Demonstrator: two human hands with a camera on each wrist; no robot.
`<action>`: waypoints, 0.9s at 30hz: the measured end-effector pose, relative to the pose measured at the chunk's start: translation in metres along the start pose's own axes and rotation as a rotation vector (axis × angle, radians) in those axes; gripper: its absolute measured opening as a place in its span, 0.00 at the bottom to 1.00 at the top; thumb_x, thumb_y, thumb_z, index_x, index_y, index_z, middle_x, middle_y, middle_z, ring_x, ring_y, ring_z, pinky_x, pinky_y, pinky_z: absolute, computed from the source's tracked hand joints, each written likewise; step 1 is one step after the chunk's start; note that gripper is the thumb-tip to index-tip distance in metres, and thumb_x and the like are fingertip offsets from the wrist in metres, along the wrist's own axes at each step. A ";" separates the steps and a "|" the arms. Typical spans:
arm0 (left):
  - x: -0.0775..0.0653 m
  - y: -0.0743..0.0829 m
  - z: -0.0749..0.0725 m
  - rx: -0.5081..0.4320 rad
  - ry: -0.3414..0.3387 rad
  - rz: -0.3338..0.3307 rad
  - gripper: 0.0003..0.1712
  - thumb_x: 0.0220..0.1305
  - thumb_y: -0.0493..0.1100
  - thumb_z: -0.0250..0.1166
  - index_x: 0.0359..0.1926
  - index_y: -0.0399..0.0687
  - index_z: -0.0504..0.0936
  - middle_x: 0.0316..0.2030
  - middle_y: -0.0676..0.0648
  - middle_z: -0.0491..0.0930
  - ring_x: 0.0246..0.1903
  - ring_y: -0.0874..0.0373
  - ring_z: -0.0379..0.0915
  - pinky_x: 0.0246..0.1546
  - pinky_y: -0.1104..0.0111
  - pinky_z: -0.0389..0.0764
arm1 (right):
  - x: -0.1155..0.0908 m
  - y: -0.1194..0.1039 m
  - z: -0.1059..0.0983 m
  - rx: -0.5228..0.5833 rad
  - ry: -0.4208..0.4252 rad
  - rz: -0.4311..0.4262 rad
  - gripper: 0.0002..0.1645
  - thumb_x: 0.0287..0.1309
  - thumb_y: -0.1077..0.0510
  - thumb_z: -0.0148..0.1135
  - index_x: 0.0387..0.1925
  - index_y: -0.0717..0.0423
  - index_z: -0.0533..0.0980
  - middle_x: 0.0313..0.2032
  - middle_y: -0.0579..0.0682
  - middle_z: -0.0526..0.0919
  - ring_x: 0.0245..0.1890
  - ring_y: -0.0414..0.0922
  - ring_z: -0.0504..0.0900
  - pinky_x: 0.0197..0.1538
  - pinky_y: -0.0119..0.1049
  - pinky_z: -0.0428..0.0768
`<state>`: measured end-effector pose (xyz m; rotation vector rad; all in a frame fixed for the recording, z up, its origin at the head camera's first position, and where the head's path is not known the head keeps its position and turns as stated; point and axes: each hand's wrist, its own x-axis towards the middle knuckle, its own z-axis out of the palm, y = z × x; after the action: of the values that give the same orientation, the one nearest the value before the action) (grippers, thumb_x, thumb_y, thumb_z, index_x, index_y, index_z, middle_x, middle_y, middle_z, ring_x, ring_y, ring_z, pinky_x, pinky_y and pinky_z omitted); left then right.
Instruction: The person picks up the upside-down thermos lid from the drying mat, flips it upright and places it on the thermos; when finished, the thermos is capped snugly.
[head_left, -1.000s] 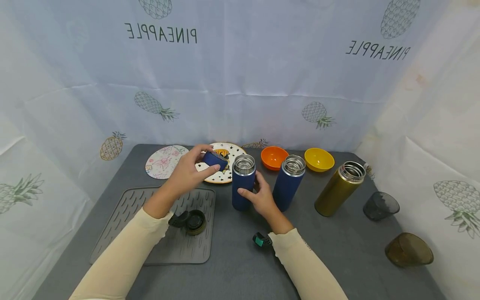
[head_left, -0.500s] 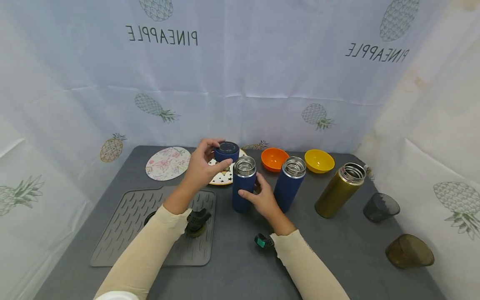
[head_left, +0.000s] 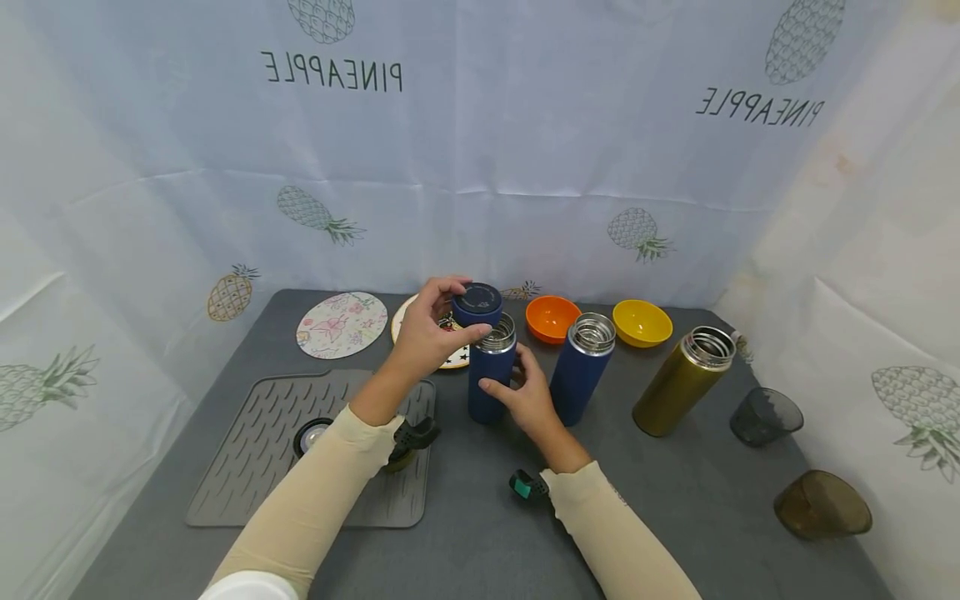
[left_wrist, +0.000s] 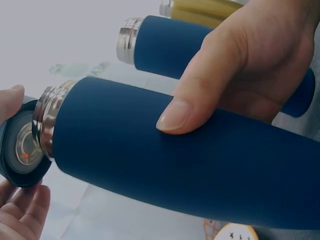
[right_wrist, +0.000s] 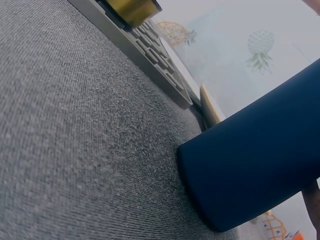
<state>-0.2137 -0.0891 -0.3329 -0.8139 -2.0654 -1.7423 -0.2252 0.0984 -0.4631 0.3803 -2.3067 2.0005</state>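
- Head view: the blue lid (head_left: 477, 303) sits between the left hand's (head_left: 433, 335) thumb and fingers, pinched at its sides, top facing up.
- Just below those fingertips is the open mouth (head_left: 501, 333) of the blue bottle (head_left: 491, 365), partly covered by the lid. In the left wrist view the lid's underside shows, so it is not seated; whether the rims touch, I cannot tell.
- The right hand (head_left: 529, 396) grips the bottle's body, thumb on the near side; the base meets the grey table (head_left: 480, 517).
- Just changed: the lid, tilted and farther left a second ago, has been levelled and carried over the mouth, while the bottle has stayed put. I judge the two are nearly lined up.
- Right of the right fingers stand a second blue bottle (head_left: 577, 379) and, farther out, a gold bottle (head_left: 678, 387), both uncapped.
- Beyond the left fingers lies a starred plate (head_left: 459, 358); nearer the person, a ridged mat (head_left: 262, 467).
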 end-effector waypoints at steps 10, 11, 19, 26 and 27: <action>-0.001 -0.003 0.012 0.003 0.017 0.004 0.26 0.52 0.27 0.72 0.51 0.28 0.72 0.59 0.34 0.68 0.53 0.45 0.73 0.55 0.51 0.73 | 0.002 0.006 -0.003 0.007 -0.020 -0.025 0.43 0.53 0.53 0.73 0.67 0.54 0.62 0.59 0.55 0.71 0.59 0.55 0.71 0.63 0.54 0.67; -0.001 -0.003 0.013 0.005 0.018 0.007 0.25 0.52 0.27 0.72 0.50 0.28 0.73 0.59 0.34 0.68 0.53 0.45 0.73 0.55 0.51 0.73 | 0.002 0.006 -0.002 0.006 -0.020 -0.027 0.43 0.53 0.53 0.73 0.67 0.54 0.63 0.59 0.55 0.71 0.58 0.55 0.71 0.62 0.54 0.67; -0.003 -0.014 0.019 -0.011 0.007 0.031 0.25 0.50 0.28 0.74 0.49 0.30 0.75 0.57 0.34 0.70 0.55 0.47 0.71 0.56 0.51 0.72 | 0.002 0.008 -0.001 0.019 -0.025 -0.051 0.43 0.53 0.51 0.73 0.66 0.52 0.64 0.59 0.52 0.72 0.57 0.54 0.72 0.61 0.54 0.69; -0.004 -0.010 0.022 0.000 -0.024 0.018 0.25 0.50 0.29 0.74 0.49 0.29 0.75 0.57 0.33 0.70 0.58 0.45 0.68 0.57 0.51 0.71 | -0.006 -0.028 -0.005 0.021 -0.083 -0.019 0.41 0.58 0.59 0.69 0.68 0.59 0.60 0.61 0.59 0.70 0.59 0.57 0.70 0.63 0.53 0.67; -0.004 -0.010 0.022 0.004 -0.024 0.020 0.25 0.51 0.29 0.74 0.49 0.30 0.75 0.57 0.34 0.70 0.58 0.46 0.68 0.57 0.51 0.71 | -0.006 -0.029 -0.006 0.018 -0.084 -0.028 0.41 0.58 0.59 0.68 0.69 0.59 0.60 0.61 0.59 0.70 0.59 0.56 0.70 0.63 0.53 0.67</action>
<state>-0.2144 -0.0694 -0.3478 -0.8553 -2.0686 -1.7261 -0.2132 0.1011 -0.4352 0.5037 -2.3192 2.0316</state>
